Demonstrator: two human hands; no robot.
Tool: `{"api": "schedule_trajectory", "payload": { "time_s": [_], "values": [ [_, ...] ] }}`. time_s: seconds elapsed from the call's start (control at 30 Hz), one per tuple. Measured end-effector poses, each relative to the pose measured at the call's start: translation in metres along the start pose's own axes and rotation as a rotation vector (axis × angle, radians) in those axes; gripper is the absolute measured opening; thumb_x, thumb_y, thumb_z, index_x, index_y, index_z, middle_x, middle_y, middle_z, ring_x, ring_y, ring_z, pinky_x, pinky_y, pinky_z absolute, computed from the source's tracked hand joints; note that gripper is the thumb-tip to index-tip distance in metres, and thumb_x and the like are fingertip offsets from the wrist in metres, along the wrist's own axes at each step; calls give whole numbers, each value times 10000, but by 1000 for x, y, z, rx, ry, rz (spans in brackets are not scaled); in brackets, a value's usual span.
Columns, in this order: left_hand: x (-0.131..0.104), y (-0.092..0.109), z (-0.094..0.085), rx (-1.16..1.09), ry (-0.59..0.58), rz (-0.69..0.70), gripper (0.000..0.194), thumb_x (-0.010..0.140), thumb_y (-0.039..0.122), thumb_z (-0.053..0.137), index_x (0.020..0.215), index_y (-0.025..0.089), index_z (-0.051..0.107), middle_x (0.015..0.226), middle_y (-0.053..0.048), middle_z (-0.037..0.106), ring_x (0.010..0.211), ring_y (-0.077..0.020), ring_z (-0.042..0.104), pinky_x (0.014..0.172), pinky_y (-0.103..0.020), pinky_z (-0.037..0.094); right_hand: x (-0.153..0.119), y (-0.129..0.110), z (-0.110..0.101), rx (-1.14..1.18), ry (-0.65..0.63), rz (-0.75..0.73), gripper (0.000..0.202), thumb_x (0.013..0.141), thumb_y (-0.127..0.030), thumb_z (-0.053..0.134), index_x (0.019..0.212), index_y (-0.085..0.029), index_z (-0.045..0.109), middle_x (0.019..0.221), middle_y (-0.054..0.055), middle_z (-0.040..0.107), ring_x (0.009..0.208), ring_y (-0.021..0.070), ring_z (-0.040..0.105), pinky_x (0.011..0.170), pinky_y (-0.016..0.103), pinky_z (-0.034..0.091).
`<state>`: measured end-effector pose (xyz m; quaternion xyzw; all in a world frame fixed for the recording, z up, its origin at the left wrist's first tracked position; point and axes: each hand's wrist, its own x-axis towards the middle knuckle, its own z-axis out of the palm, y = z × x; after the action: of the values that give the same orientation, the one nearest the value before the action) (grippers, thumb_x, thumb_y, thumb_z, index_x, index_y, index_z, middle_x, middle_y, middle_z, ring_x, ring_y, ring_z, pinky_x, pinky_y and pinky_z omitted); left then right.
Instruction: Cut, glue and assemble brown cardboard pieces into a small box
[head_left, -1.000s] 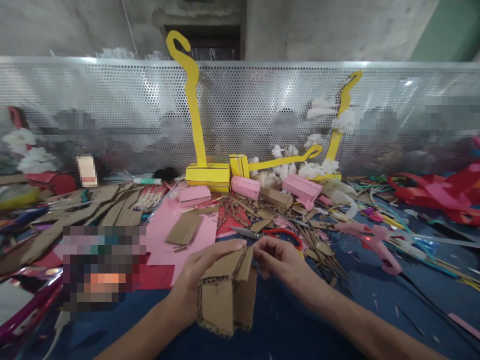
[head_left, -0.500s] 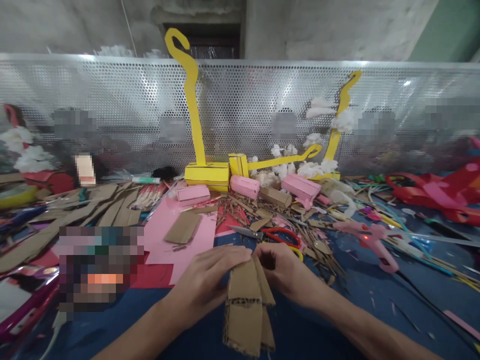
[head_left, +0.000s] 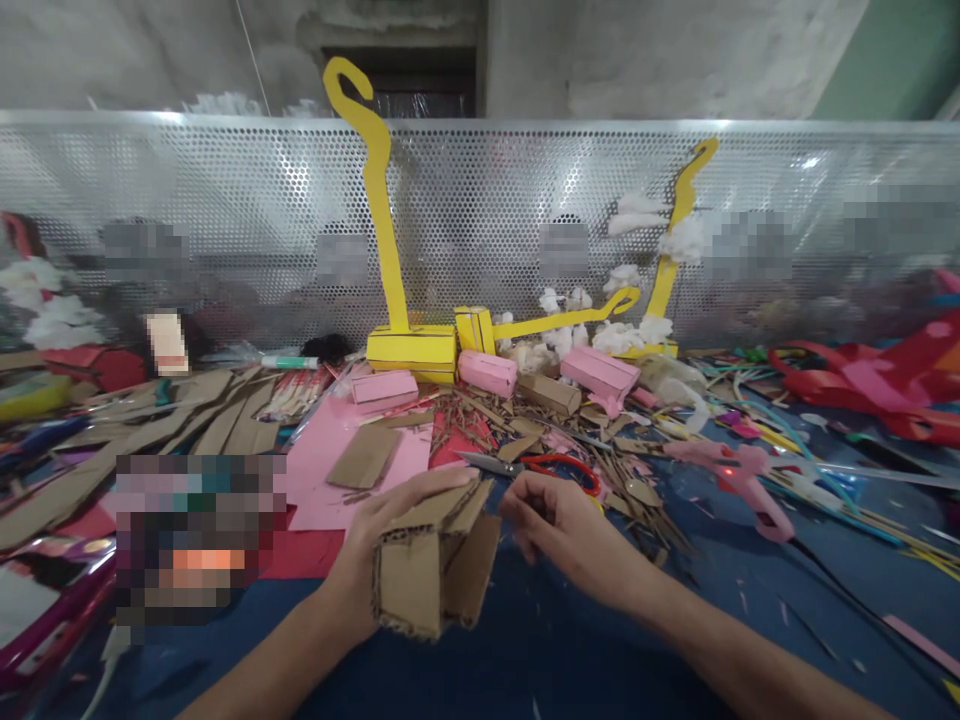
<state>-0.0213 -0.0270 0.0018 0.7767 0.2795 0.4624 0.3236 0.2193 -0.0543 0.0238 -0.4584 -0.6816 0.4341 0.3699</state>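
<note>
A small folded cardboard box (head_left: 409, 585) is in my left hand (head_left: 367, 540), whose fingers wrap around its left side and top. One end of the box faces me, and a loose flap (head_left: 476, 570) stands out on its right side. My right hand (head_left: 559, 535) is just right of the box, apart from it, with fingers loosely curled and nothing visible in them. Beyond my hands lie red-handled scissors (head_left: 559, 468), blades pointing left. A flat cardboard piece (head_left: 365, 457) rests on pink paper (head_left: 307, 490).
A pink glue gun (head_left: 742, 475) with a lit light lies at right, its cord trailing. Cardboard scraps (head_left: 637, 490) are heaped behind the scissors. Yellow hooked shapes (head_left: 384, 240) and pink boxes (head_left: 384, 388) stand before a perforated metal screen (head_left: 465, 220). Cardboard strips (head_left: 195, 410) lie at left.
My left hand has moved left with the cardboard box and turned it, so its end faces me and the flap spreads out. My right hand has come off the box.
</note>
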Motion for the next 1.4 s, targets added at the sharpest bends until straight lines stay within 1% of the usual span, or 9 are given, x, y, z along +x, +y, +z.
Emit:
{"api": "schedule_trajectory", "payload": {
  "time_s": [0.13, 0.2, 0.3, 0.4, 0.57, 0.67, 0.97, 1.17, 1.4],
  "values": [
    [-1, 0, -3, -13, -49, -22, 391, 942, 283, 651, 1325, 360, 634, 1271, -11, 722, 1129, -229, 693, 1018, -312, 541, 2, 5, 2, -6, 19, -30, 489, 1024, -589, 408, 720, -213, 478, 555, -36, 530, 522, 120, 487, 551, 242, 382],
    [-1, 0, -5, 3, -62, 16, 368, 961, 319, 618, 1324, 380, 634, 1323, -3, 697, 1185, -237, 669, 1082, -340, 502, 3, 5, 2, -20, 21, -17, 508, 1003, -600, 459, 682, -207, 486, 550, -31, 530, 515, 117, 474, 529, 239, 361],
    [1, 1, -6, 57, -81, 93, 380, 974, 315, 592, 1347, 379, 608, 1387, -2, 659, 1248, -237, 636, 1111, -351, 483, 2, 4, 1, 62, 18, 12, 415, 944, -581, 591, 793, -196, 567, 602, -37, 544, 531, 116, 483, 506, 225, 348],
    [6, 7, -6, 111, -127, 221, 413, 962, 304, 606, 1372, 333, 572, 1384, -38, 660, 1239, -227, 645, 1085, -339, 508, 2, 3, 2, 135, -34, -2, 340, 908, -517, 668, 868, -184, 616, 669, -32, 550, 581, 116, 484, 534, 219, 368],
    [14, 20, 4, 314, -172, 454, 339, 1000, 266, 542, 1337, 232, 558, 1288, -124, 711, 1215, -219, 662, 1057, -342, 525, 4, 12, 2, 81, -31, 21, 298, 800, -398, 769, 743, -166, 591, 676, -24, 543, 611, 115, 440, 543, 220, 356],
    [14, 19, 10, 406, -197, 503, 323, 1004, 249, 533, 1323, 198, 542, 1250, -141, 728, 1223, -226, 658, 1050, -356, 530, 5, 16, 2, 45, -26, 71, 277, 726, -344, 788, 706, -169, 575, 636, -35, 514, 594, 113, 413, 532, 221, 357],
    [12, 21, 7, 388, -198, 484, 358, 1000, 303, 546, 1345, 209, 534, 1267, -137, 720, 1213, -222, 665, 1055, -345, 529, 0, 7, 1, 47, -35, 67, 188, 731, -270, 754, 727, -156, 605, 644, -35, 540, 587, 103, 414, 537, 216, 368],
    [8, 18, 3, 176, -164, 289, 413, 955, 290, 618, 1364, 274, 567, 1338, -106, 685, 1213, -249, 665, 1059, -365, 530, 1, 5, -3, 123, -69, 46, 225, 831, -345, 724, 773, -157, 615, 605, -44, 539, 525, 92, 451, 487, 207, 337],
    [2, 5, -1, 14, -134, 112, 353, 973, 291, 600, 1324, 327, 614, 1378, -39, 664, 1252, -224, 635, 1103, -332, 482, 5, -3, 1, 436, 58, 130, 231, 817, -353, 641, 693, -203, 516, 570, -70, 466, 475, 93, 459, 482, 224, 371]
  ]
}}
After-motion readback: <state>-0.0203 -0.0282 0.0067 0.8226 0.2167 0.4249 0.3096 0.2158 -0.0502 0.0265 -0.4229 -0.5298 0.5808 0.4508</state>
